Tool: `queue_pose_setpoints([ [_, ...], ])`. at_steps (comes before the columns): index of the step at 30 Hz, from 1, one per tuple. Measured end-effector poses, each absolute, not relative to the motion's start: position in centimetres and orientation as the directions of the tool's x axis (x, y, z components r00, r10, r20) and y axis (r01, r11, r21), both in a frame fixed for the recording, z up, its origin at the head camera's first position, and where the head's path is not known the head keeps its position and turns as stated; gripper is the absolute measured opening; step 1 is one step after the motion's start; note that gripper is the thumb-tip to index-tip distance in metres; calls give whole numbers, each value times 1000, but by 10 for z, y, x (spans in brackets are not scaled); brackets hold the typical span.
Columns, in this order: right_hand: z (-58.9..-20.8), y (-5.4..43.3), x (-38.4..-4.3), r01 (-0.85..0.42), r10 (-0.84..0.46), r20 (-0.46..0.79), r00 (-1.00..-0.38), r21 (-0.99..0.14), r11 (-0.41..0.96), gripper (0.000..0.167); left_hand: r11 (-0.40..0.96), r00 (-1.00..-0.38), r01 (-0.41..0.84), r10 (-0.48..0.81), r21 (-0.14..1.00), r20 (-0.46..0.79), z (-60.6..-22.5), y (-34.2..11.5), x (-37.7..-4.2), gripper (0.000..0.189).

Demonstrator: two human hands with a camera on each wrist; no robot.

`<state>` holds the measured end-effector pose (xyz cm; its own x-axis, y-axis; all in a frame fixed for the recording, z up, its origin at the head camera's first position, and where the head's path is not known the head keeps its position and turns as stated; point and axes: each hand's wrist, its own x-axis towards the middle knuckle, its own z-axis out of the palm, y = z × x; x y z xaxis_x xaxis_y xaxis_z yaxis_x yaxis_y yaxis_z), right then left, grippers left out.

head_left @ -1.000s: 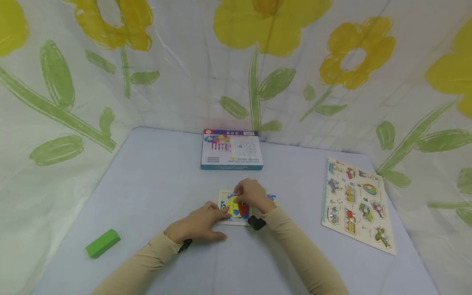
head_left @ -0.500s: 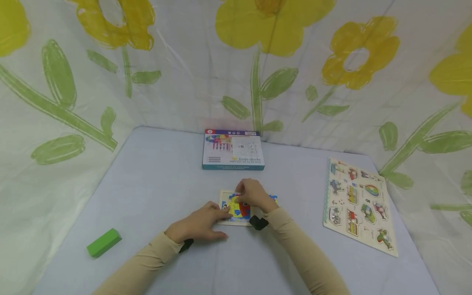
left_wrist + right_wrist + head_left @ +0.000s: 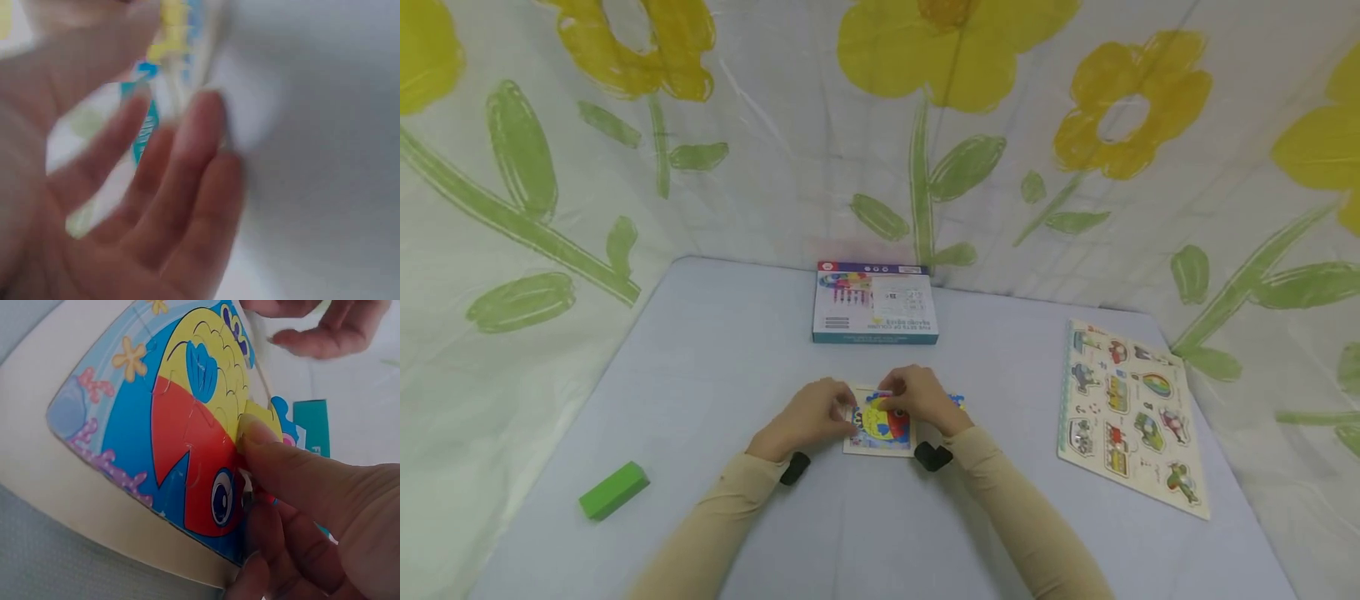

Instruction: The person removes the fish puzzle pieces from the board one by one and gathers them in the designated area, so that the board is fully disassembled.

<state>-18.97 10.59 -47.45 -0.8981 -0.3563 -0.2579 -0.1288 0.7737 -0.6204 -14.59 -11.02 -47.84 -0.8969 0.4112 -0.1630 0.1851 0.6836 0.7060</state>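
Note:
A fish jigsaw puzzle (image 3: 206, 406), with a yellow body and red head, lies in a pale wooden tray (image 3: 880, 453). My right hand (image 3: 919, 398) pinches a yellow puzzle piece with a blue edge (image 3: 265, 419) between thumb and fingers, over the upper part of the puzzle. My left hand (image 3: 808, 419) is at the tray's left edge, thumb and fingers apart. The left wrist view is blurred; there the left fingers (image 3: 203, 134) are near the tray's edge, and whether they touch it I cannot tell.
Blue-edged puzzle pieces (image 3: 957, 402) lie right of the tray, partly behind the right hand. A boxed set (image 3: 875, 304) stands behind it. A green block (image 3: 613, 492) is at the left, and a picture peg board (image 3: 1131, 417) at the right.
My left hand has lifted off the puzzle's surface and drawn back to the tray's left edge. My right hand stays at the top of the puzzle with its piece.

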Motion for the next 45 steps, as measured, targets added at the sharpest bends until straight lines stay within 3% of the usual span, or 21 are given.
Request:
queue_pose_setpoints([
  [6,-477,106,-190,-132,-343,-241,-908,-613,779,24,794,-938,126,290,595,-189,-487,-102,-147,87],
  [11,-477,107,-189,-127,-336,-237,-912,-614,779,24,830,-923,115,293,546,-251,-489,-103,-144,105],
  [30,-480,127,-191,-36,-325,-261,-909,-726,686,26,850,-895,157,337,502,-292,-489,-97,-144,113],
  [37,-452,202,-197,-32,-256,-203,-945,-721,692,29,845,-891,150,340,513,-300,-490,-96,-146,114],
  [41,-445,253,-193,80,-176,-302,-937,-674,734,31,843,-892,139,334,520,-304,-488,-100,-146,114],
  [45,-452,275,-191,135,-183,-388,-903,-662,737,32,846,-890,134,332,517,-312,-487,-103,-146,114],
])
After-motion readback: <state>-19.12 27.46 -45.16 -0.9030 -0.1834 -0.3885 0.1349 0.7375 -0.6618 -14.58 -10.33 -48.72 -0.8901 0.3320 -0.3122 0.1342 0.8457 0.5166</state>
